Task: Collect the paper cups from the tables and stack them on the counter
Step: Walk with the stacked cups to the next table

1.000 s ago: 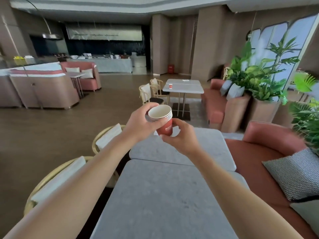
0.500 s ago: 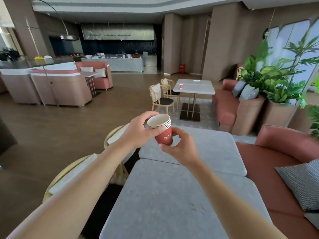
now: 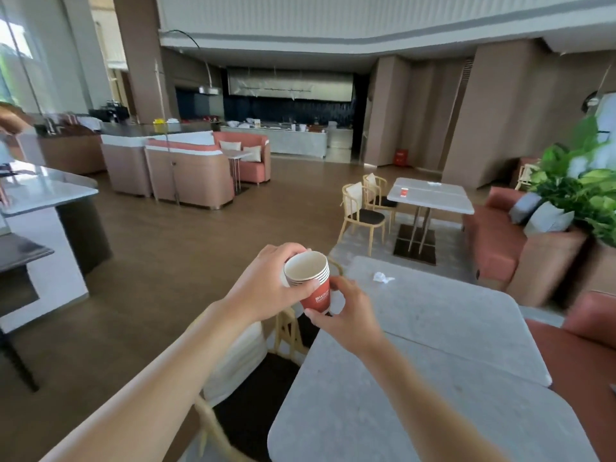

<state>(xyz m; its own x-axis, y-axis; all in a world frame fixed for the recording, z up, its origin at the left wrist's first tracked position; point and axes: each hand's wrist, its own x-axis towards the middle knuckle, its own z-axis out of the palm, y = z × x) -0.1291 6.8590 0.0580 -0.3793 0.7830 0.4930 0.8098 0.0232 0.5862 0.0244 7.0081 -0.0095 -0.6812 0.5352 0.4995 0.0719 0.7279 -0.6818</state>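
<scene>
While both hands held a nested stack of red paper cups with white rims [image 3: 311,284] in the air off the near counter's far left corner, the collecting step looked partly done and the carrying step was in hand. The left hand [image 3: 266,288] wrapped the rims, its fingers [image 3: 290,253] curled over the far side of the top cup and the thumb pressed across the near side; the right hand [image 3: 348,316] cupped the stack from below, fingers clamped round the red base. One more small red paper cup [image 3: 404,192] stood alone near the left edge of the pale grey table at the back [image 3: 443,203], well apart from the hands, so the next move probably called for walking there, freeing one hand and dropping the stack into that cup or the cup onto the stack. Wooden chairs with white back cushions [image 3: 361,211] stood along that table's left side and would likely need skirting. A crumpled white scrap of paper [image 3: 382,278] lay near the far edge of the grey marbled counter [image 3: 450,328] beside the hands. A white-topped service counter [image 3: 50,195] stood at the left across open wooden floor [image 3: 186,248], a likely place for the final stacking.
</scene>
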